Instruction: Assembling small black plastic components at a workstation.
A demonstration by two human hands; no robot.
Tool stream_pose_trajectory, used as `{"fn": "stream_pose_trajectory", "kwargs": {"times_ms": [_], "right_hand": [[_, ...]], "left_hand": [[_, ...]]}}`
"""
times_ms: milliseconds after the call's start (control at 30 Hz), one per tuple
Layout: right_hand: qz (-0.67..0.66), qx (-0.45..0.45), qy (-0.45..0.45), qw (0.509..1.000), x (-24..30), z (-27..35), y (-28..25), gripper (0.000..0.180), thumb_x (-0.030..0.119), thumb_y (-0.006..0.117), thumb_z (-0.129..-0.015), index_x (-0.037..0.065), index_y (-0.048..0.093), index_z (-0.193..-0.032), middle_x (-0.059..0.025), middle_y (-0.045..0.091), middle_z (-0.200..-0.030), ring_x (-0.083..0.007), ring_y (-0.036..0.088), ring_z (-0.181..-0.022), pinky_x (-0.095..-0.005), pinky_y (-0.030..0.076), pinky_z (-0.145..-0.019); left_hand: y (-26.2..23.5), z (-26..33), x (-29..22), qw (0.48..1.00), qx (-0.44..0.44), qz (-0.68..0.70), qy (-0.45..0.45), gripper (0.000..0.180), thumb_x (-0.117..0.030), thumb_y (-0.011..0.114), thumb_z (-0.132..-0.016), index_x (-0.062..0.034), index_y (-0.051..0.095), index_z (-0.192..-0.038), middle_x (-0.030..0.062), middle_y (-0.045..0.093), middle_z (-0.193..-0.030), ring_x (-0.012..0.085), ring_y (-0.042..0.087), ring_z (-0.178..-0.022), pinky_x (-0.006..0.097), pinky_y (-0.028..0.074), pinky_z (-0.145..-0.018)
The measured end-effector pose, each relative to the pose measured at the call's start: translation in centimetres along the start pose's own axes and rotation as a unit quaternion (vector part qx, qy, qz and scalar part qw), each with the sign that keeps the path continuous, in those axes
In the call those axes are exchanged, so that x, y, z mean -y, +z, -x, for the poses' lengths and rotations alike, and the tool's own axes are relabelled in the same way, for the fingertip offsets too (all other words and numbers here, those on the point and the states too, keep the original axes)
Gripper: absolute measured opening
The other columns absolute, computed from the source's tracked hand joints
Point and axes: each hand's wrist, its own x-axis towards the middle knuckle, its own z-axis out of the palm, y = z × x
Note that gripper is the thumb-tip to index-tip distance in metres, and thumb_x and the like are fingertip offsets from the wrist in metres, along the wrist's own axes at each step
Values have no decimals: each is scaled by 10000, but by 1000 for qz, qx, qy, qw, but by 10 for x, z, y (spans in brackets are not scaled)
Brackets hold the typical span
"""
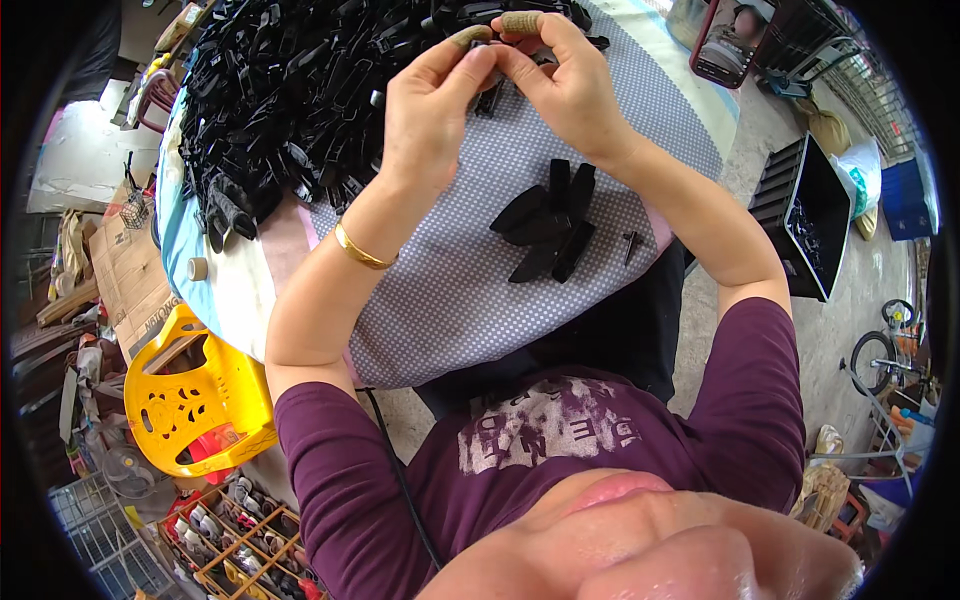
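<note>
Over the far side of a round table, my left hand (432, 110) and my right hand (568, 85) meet fingertip to fingertip. Both are closed in a pinch on a small black piece (487, 100), mostly hidden by the fingers. Tan fabric covers wrap an index fingertip on each hand. A large heap of black strap-like and plastic pieces (290, 110) lies beyond and left of my left hand. Nearer my body, several flat black pieces (548, 215) form a small group. A small dark pointed item (632, 247) lies to their right.
A grey patterned cloth (430, 310) covers the table. The tape roll (197, 268) sits near its left edge, above a yellow plastic chair (185, 400). On the right are a phone (730, 40), held up at the table's edge, and a black crate (800, 220) with small dark pieces inside.
</note>
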Motion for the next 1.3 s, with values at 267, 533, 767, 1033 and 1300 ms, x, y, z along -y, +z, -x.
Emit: {"fn": "stream_pose_trajectory", "kwargs": {"times_ms": [267, 533, 767, 1033, 1300], "right_hand": [[5, 227, 89, 970, -10, -6, -16, 414, 278, 668, -869, 7, 597, -1174, -65, 689, -907, -111, 647, -824, -217, 523, -685], [116, 241, 8, 963, -12, -6, -18, 331, 229, 670, -867, 17, 642, -1118, -57, 686, -830, -96, 640, -739, -221, 520, -693], [43, 86, 200, 975, -57, -59, -89, 204, 141, 565, -894, -22, 638, -993, -110, 666, -864, -167, 631, -776, -282, 511, -703], [490, 337, 16, 803, -72, -52, -71, 247, 112, 580, -820, -27, 645, -1014, -119, 682, -870, -241, 649, -764, -354, 514, -704], [503, 272, -64, 818, -69, -31, -68, 222, 240, 604, -834, 79, 649, -979, -128, 666, -941, -315, 642, -891, -414, 520, -777]], "left_hand": [[-18, -11, -14, 990, 86, -82, 77, 233, -93, 559, -928, 10, 641, -1120, 55, 669, -1014, 97, 601, -926, 211, 464, -846], [-24, -15, -13, 989, 103, -78, 65, 218, -100, 574, -921, 3, 660, -1092, 55, 676, -973, 94, 602, -893, 207, 474, -815], [-3, 7, -18, 898, 233, -373, 12, 431, -158, 651, -850, -30, 555, -1250, 89, 687, -754, 96, 598, -613, 233, 485, -597], [3, -3, -2, 844, 201, -490, 86, 368, -268, 729, -785, -21, 670, -1052, 116, 654, -871, 160, 555, -644, 280, 473, -612], [32, -41, 24, 721, 176, -665, 84, 493, -367, 734, -751, -19, 618, -1079, 176, 661, -936, 321, 640, -913, 388, 509, -811]]}}
